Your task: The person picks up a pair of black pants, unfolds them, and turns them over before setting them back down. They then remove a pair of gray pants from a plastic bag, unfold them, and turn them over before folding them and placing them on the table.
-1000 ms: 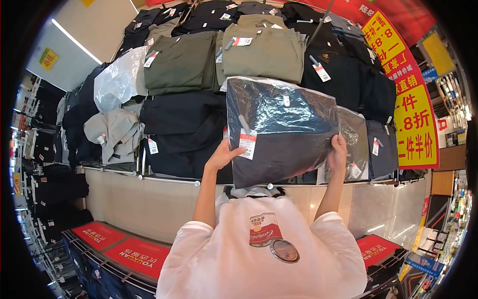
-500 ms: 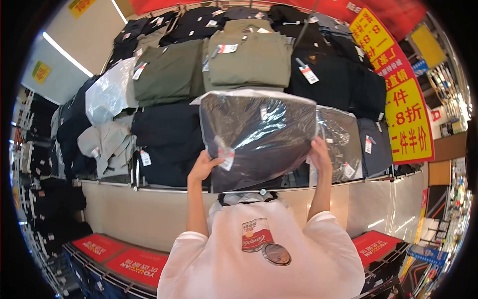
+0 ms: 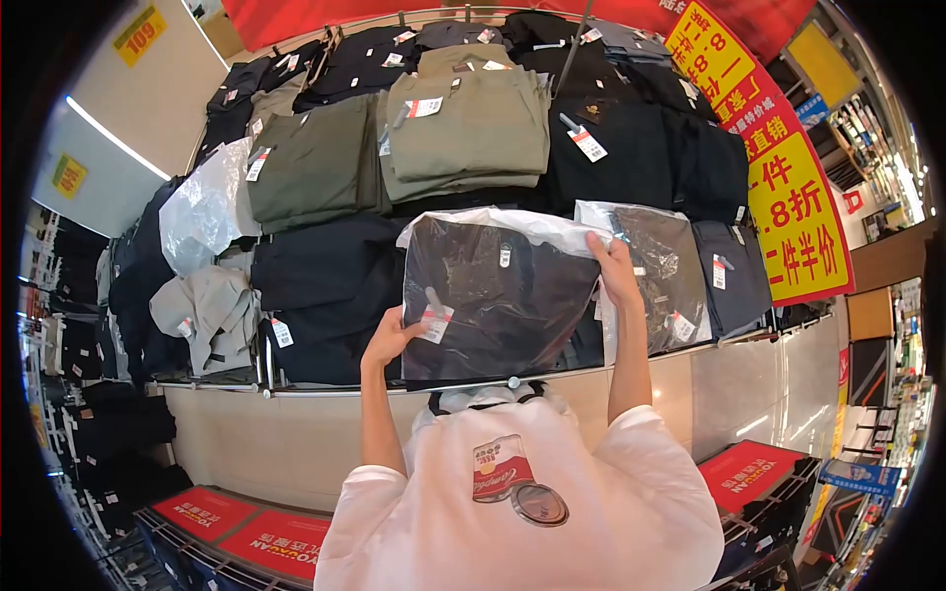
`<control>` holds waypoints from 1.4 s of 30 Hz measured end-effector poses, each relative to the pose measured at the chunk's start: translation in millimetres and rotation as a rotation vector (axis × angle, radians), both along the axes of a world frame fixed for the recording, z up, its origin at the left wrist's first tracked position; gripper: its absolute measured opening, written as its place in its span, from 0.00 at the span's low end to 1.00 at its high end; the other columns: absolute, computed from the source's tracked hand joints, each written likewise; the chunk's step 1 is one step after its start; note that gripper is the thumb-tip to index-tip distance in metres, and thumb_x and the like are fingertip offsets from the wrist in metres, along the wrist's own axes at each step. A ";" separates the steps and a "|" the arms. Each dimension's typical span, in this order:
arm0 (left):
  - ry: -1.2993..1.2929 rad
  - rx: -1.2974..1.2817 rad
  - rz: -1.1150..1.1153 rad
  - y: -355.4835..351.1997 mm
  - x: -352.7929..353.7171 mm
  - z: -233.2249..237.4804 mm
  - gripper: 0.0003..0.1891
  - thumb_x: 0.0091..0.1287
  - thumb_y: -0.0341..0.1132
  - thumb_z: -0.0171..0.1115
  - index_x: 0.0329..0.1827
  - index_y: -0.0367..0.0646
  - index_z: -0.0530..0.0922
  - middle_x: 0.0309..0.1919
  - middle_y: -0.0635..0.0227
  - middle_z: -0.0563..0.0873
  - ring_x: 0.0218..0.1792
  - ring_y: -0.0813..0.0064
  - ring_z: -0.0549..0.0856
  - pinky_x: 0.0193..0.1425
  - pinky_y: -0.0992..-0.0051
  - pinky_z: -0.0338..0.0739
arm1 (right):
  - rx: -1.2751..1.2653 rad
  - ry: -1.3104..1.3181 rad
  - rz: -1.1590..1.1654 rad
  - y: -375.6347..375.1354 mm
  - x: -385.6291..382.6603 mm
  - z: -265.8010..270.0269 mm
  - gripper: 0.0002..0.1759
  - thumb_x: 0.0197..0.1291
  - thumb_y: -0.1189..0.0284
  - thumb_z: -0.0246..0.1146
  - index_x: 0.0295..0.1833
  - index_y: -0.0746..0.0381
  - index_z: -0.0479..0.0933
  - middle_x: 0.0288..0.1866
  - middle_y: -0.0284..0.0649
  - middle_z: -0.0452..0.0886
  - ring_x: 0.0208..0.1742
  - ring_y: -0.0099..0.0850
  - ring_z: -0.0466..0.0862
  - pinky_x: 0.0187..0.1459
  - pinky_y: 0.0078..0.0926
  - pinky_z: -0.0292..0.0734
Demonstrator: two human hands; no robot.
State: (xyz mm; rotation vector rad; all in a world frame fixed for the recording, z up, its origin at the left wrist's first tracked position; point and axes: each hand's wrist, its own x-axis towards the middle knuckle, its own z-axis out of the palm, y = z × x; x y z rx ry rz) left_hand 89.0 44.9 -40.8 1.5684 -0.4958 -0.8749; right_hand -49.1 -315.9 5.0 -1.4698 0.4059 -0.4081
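Note:
A dark folded garment in a clear plastic bag [image 3: 493, 295] lies at the front of the clothes display, its white upper edge turned away from me. My left hand [image 3: 392, 337] pinches its left side beside a red and white price tag [image 3: 435, 323]. Near the bag's upper right corner, my right hand [image 3: 615, 268] grips the plastic. Another bagged garment [image 3: 658, 281] lies just right of that hand. Stacked dark trousers [image 3: 320, 286] are left of the held bag, and khaki trousers [image 3: 465, 128] sit behind it.
A metal rail [image 3: 325, 391] runs along the display's front edge. On the right stands a red and yellow sale sign [image 3: 793, 217]. Lower racks with red signs [image 3: 276, 542] flank me. A crumpled beige garment [image 3: 209, 313] rests at the left.
The bagged garment has come down lower against the display. My right hand has moved up from its right side to the upper right corner; my left hand still holds the left side.

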 end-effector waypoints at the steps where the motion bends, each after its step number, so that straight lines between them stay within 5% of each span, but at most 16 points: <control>1: -0.003 0.002 0.002 -1.4 0.7 6.5 0.12 0.59 0.23 0.60 0.46 0.32 0.77 0.38 0.69 0.83 0.38 0.82 0.79 0.47 0.78 0.73 | 0.002 -0.003 0.002 -0.3 0.8 -4.1 0.19 0.63 0.62 0.59 0.50 0.67 0.75 0.43 0.34 0.80 0.44 0.21 0.76 0.48 0.21 0.69; 7: 0.160 -0.301 0.008 -13.4 40.7 19.8 0.26 0.65 0.33 0.58 0.64 0.34 0.63 0.57 0.64 0.74 0.58 0.76 0.72 0.63 0.75 0.64 | -0.126 -0.043 0.151 3.2 -1.3 -4.1 0.14 0.63 0.66 0.59 0.46 0.67 0.76 0.41 0.33 0.80 0.44 0.21 0.76 0.49 0.21 0.70; 14: 0.355 -0.462 0.191 -46.7 89.0 53.5 0.19 0.68 0.39 0.56 0.55 0.35 0.73 0.46 0.68 0.81 0.46 0.80 0.79 0.51 0.77 0.71 | -0.211 0.021 0.376 7.2 -5.1 23.5 0.13 0.63 0.68 0.59 0.46 0.67 0.76 0.40 0.33 0.81 0.42 0.21 0.77 0.48 0.21 0.70; 18: 0.184 -0.359 0.347 -56.7 98.9 60.4 0.14 0.66 0.36 0.59 0.48 0.33 0.77 0.40 0.65 0.84 0.39 0.80 0.81 0.46 0.77 0.74 | -0.166 0.180 0.271 -2.1 -5.5 17.8 0.14 0.62 0.69 0.59 0.50 0.65 0.75 0.43 0.32 0.80 0.43 0.20 0.76 0.48 0.22 0.70; 26: -0.018 -0.365 0.402 -54.4 89.3 68.8 0.11 0.63 0.31 0.62 0.44 0.32 0.80 0.36 0.68 0.84 0.36 0.83 0.80 0.43 0.81 0.72 | -0.106 -0.082 0.089 1.8 4.4 18.1 0.17 0.63 0.67 0.59 0.52 0.68 0.73 0.46 0.35 0.79 0.45 0.20 0.76 0.49 0.20 0.69; 32: -0.160 -0.387 0.499 -53.8 72.0 62.8 0.10 0.62 0.29 0.62 0.43 0.32 0.80 0.35 0.69 0.84 0.35 0.84 0.80 0.41 0.83 0.72 | -0.044 -0.019 -0.100 -7.7 18.1 16.3 0.18 0.63 0.66 0.60 0.51 0.67 0.74 0.39 0.35 0.81 0.39 0.19 0.77 0.45 0.18 0.70; 38: -0.144 -0.432 0.611 -53.0 54.5 51.7 0.07 0.61 0.26 0.62 0.41 0.31 0.80 0.33 0.70 0.84 0.34 0.84 0.80 0.41 0.83 0.73 | -0.318 0.023 -0.225 -7.3 31.0 -1.9 0.15 0.60 0.69 0.61 0.48 0.68 0.74 0.36 0.38 0.81 0.38 0.24 0.78 0.45 0.20 0.71; 40: -0.177 -0.428 0.585 -58.9 45.7 46.1 0.06 0.60 0.23 0.62 0.39 0.31 0.81 0.32 0.69 0.84 0.34 0.84 0.80 0.41 0.83 0.73 | -0.994 -0.099 -0.593 16.2 40.9 25.1 0.12 0.56 0.74 0.62 0.44 0.68 0.75 0.40 0.44 0.79 0.42 0.34 0.79 0.47 0.26 0.71; 42: -0.194 -0.443 0.575 -66.2 38.2 38.8 0.06 0.59 0.23 0.62 0.39 0.30 0.81 0.32 0.70 0.84 0.33 0.84 0.80 0.40 0.84 0.74 | -0.880 -0.156 -0.445 42.7 49.7 56.2 0.11 0.53 0.76 0.62 0.43 0.65 0.76 0.43 0.46 0.78 0.46 0.41 0.78 0.49 0.32 0.71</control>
